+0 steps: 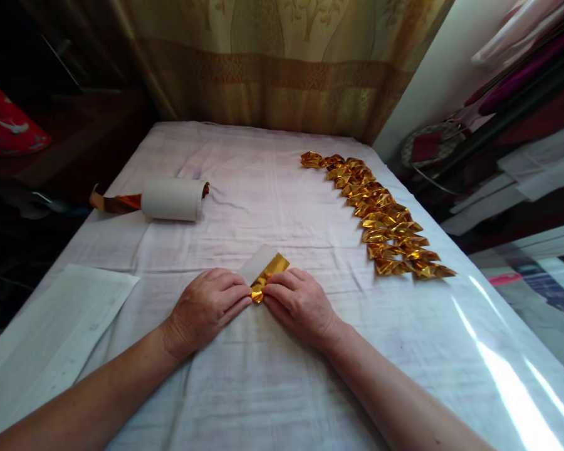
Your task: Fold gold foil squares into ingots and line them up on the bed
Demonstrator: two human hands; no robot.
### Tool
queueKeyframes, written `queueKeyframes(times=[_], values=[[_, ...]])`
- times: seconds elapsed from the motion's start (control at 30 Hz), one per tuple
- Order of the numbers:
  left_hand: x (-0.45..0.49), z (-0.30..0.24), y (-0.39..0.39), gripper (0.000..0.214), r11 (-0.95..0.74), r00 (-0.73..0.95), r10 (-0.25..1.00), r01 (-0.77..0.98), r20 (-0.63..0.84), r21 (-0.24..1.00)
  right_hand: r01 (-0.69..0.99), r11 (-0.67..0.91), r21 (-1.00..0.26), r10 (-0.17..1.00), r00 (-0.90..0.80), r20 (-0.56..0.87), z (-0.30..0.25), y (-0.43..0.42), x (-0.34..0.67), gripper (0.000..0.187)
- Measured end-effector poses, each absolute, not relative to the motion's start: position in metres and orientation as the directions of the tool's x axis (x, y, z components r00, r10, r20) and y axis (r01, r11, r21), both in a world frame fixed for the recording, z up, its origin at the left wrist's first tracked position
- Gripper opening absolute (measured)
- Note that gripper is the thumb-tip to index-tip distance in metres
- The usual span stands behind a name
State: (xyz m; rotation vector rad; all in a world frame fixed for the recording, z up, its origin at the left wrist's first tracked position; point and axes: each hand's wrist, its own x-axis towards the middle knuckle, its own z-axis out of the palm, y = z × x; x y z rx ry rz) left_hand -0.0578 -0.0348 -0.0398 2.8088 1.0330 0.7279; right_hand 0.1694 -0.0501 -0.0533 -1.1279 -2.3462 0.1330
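Just in front of me, a strip of shiny gold foil paper (269, 270) with a pale white part (257, 262) lies on the cloth-covered table. Its near end is rolled or folded into a small shiny bit between my fingertips. My left hand (212, 305) pinches that end from the left, fingers closed. From the right, my right hand (302, 305) pinches the same end, its fingers also pressed together. The two hands almost meet, and they cover parts of the strip's edges.
Several folded gold foil pieces (380, 216) lie in overlapping rows at the right. A white roll (172, 199) with orange foil sticking out rests at the left. A pale flat sheet (56, 344) lies at the near left. A gold curtain (272, 62) hangs behind the table.
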Motion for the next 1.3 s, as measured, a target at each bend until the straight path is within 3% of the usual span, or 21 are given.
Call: queueKeyframes(times=[0.47, 0.7, 0.83, 1.3], values=[[-0.058, -0.038, -0.038, 0.025, -0.708, 0.607, 0.701, 0.652, 0.374, 0.270, 0.787, 0.427, -0.446, 0.897, -0.306, 0.319, -0.049, -0.050, 0.153, 0.021], [-0.060, -0.035, -0.046, 0.021, -0.728, 0.644, 0.671, 0.667, 0.367, 0.160, 0.793, 0.381, -0.476, 0.917, -0.257, 0.305, -0.051, -0.050, 0.149, 0.019], [-0.060, -0.032, -0.051, 0.038, -0.772, 0.724, 0.626, 0.629, 0.290, 0.094, 0.802, 0.386, -0.456, 0.914, -0.265, 0.307, -0.050, -0.049, 0.148, 0.016], [-0.057, -0.033, -0.052, 0.035, -0.761, 0.733, 0.633, 0.648, 0.247, 0.027, 0.826, 0.372, -0.424, 0.917, -0.258, 0.303, -0.049, -0.048, 0.147, 0.020]])
